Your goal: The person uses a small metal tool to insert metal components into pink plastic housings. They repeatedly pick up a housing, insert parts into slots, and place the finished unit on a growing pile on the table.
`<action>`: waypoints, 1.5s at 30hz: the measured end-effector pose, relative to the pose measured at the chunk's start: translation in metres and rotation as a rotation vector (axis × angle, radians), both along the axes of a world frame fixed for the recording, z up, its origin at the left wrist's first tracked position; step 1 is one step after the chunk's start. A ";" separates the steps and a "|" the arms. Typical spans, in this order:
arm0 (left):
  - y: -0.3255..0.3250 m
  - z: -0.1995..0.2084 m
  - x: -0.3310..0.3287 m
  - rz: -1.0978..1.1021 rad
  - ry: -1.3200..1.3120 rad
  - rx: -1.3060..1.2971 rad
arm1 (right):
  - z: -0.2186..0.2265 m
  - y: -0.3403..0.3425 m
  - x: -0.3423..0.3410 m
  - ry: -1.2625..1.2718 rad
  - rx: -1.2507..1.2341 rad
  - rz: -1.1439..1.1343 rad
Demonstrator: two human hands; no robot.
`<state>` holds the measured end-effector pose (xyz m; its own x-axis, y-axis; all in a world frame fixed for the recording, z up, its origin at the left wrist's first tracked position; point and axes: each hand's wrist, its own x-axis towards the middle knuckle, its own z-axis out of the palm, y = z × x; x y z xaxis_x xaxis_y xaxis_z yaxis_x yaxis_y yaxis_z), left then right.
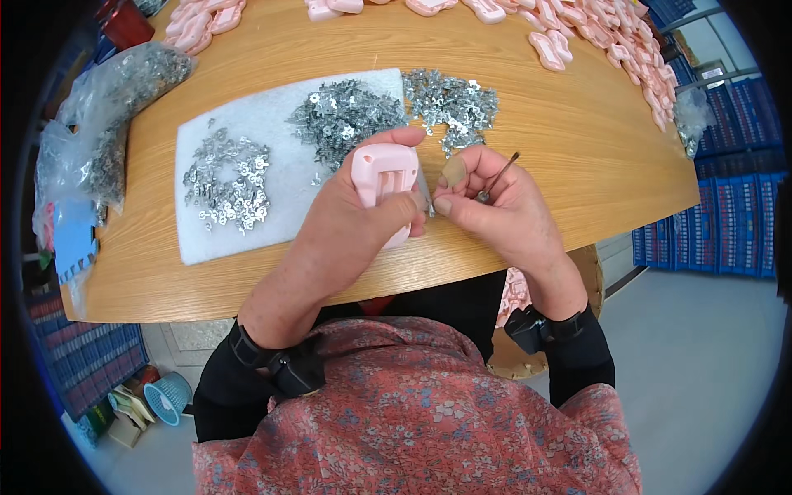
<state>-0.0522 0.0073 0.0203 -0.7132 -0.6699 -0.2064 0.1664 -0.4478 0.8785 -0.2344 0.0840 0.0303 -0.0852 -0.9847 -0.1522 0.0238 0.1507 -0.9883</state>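
My left hand (330, 219) is wrapped around a pale pink plastic casing (384, 167) that has a rectangular recess, its thumb lying across the lower part. Close by on the right, my right hand (516, 213) has its fingers curled around a thin rod-like tool (505, 167) with a dark end. Its thumb and forefinger meet at the casing's edge; a small metal bit seems to be there, too small to make out. Something beige covers one fingertip. Behind my hands, a white foam pad (280, 219) bears flat metal pieces (239, 198) and a darker pile of small metal parts (342, 115).
More metal pieces (454, 103) lie on the wooden table (569, 173) beside the pad. Pink casings (594, 33) line the far edge. Plastic bags of metal parts (115, 107) and a red container (128, 23) stand left. Below the table's front edge sits a carton (590, 289) with pink pieces.
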 end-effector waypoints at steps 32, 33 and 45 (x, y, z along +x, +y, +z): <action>0.012 -0.021 0.002 0.060 0.093 0.193 | -0.021 0.007 0.024 -0.119 -0.075 -0.168; 0.013 -0.020 0.003 0.065 0.087 0.205 | -0.023 0.006 0.023 -0.144 -0.064 -0.160; 0.004 -0.018 0.007 -0.050 0.080 0.477 | 0.004 -0.005 0.023 0.375 -0.213 -0.012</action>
<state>-0.0450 0.0117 0.0023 -0.7681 -0.4785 -0.4254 0.1932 -0.8067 0.5585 -0.2117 0.0793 0.0347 -0.1079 -0.9894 0.0977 -0.3422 -0.0553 -0.9380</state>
